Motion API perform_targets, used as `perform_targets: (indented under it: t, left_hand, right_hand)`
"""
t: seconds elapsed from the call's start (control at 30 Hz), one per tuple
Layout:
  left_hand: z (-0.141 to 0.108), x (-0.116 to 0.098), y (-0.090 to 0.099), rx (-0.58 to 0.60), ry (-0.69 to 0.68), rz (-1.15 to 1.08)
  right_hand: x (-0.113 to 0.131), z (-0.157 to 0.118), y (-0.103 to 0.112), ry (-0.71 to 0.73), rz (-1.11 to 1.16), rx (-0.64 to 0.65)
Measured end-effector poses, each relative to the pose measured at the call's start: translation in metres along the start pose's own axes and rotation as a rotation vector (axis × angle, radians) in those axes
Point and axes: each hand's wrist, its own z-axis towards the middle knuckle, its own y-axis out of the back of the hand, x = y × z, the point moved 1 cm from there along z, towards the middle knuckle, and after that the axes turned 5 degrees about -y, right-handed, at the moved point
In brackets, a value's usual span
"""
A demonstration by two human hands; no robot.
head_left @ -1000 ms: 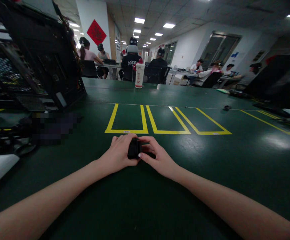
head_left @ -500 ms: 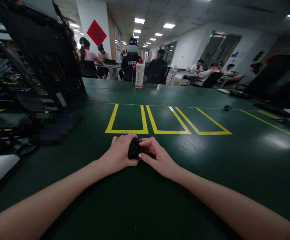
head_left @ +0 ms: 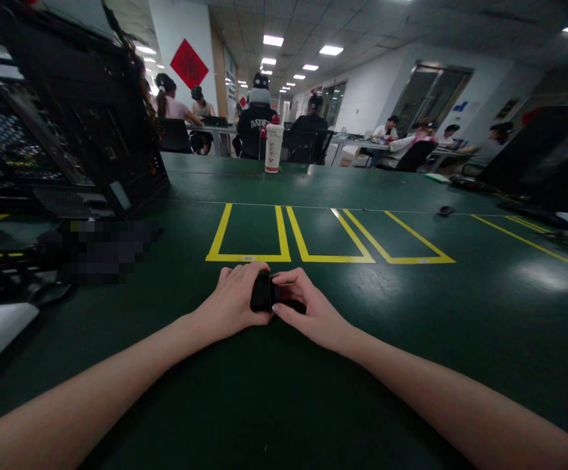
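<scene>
A small black box-like object (head_left: 261, 293) is between my hands, low over the green table (head_left: 284, 405). My left hand (head_left: 237, 294) is wrapped round its left side, thumb at the near edge and fingers over the far side. On the right, the curled fingertips and thumb of my right hand (head_left: 308, 303) pinch the object's right edge. A dark part shows inside the curl of that hand, but I cannot make out its shape. Just beyond my hands lie yellow tape outlines (head_left: 247, 258) on the tabletop.
At the left stands an open black computer case (head_left: 102, 130), with dark cables near it. A white cup (head_left: 273, 150) stands further back. A small dark ring (head_left: 444, 211) lies at the right, near a large black object (head_left: 548, 156). Several people sit at tables beyond.
My right fingertips have shifted very slightly at the object's right edge. Otherwise the hands and the black object keep their places.
</scene>
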Motion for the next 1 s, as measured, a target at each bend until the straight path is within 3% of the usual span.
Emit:
perform_targets:
  t: [0.47, 0.7, 1.0]
  left_hand:
    - [-0.0007, -0.0001, 0.0013, 0.005, -0.009, -0.014]
    - [-0.0003, 0.0009, 0.0003, -0.009, 0.003, -0.023]
    - [0.0003, 0.0003, 0.0004, -0.01, -0.012, -0.002]
  right_hand:
    - [0.0027, 0.0002, 0.0012, -0.052, -0.024, 0.01]
    - [0.001, -0.001, 0.0003, 0.021, -0.013, -0.008]
    - [-0.0015, 0.0009, 0.0007, -0.016, -0.023, -0.001]
